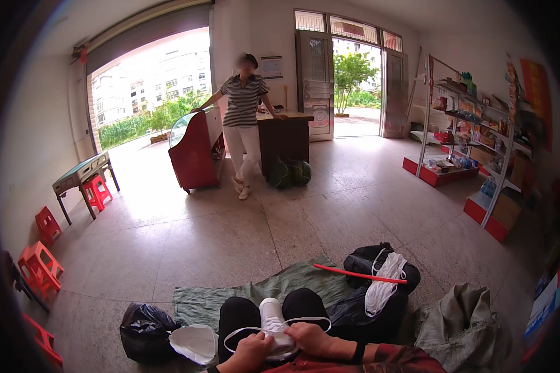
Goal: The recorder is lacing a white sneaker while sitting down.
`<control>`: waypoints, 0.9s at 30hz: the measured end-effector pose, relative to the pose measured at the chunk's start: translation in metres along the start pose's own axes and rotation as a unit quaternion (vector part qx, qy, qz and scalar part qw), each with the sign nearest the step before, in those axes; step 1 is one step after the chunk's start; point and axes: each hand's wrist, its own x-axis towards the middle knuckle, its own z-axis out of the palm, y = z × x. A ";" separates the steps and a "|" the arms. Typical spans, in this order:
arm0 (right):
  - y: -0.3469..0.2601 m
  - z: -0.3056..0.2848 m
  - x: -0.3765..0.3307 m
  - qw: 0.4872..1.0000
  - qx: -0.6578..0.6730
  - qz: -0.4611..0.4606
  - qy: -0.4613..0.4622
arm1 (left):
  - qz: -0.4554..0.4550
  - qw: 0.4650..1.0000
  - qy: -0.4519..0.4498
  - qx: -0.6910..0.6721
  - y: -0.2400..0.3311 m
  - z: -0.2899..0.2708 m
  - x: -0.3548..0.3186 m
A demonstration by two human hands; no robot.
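A white shoe (271, 316) stands between my knees, its toe pointing away from me. My left hand (253, 349) and my right hand (309, 337) are over its near end, fingers closed on a white shoelace (242, 331). Loops of the lace spread out to both sides over my dark trouser legs. The fingertips meet close together, so the exact grip is partly hidden. Right of my knees, a bundle of white laces (384, 283) lies on black plastic bags (361, 304), with a red strip (358, 273) across it.
A green woven sheet (230, 299) lies under my legs. To the left sit a black bag (144, 332) and a white rounded item (194, 344); to the right, a grey-green sack (457, 326). Farther off, a person (246, 102) stands between a red display case (193, 152) and a counter (285, 140).
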 end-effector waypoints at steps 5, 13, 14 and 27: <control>-0.015 -0.027 0.038 0.973 -0.141 -0.065 -0.169 | 0.049 0.990 -0.072 0.112 -0.006 0.001 0.016; -0.065 -0.059 0.026 0.966 0.206 -0.147 -0.048 | -0.031 0.940 0.164 -0.299 0.005 -0.026 0.007; -0.073 -0.075 0.027 0.964 0.225 -0.142 -0.028 | -0.007 0.927 0.217 -0.306 0.012 -0.045 0.011; -0.018 -0.040 0.064 0.895 0.437 0.087 0.021 | -0.193 0.759 0.120 -0.611 0.003 -0.043 0.016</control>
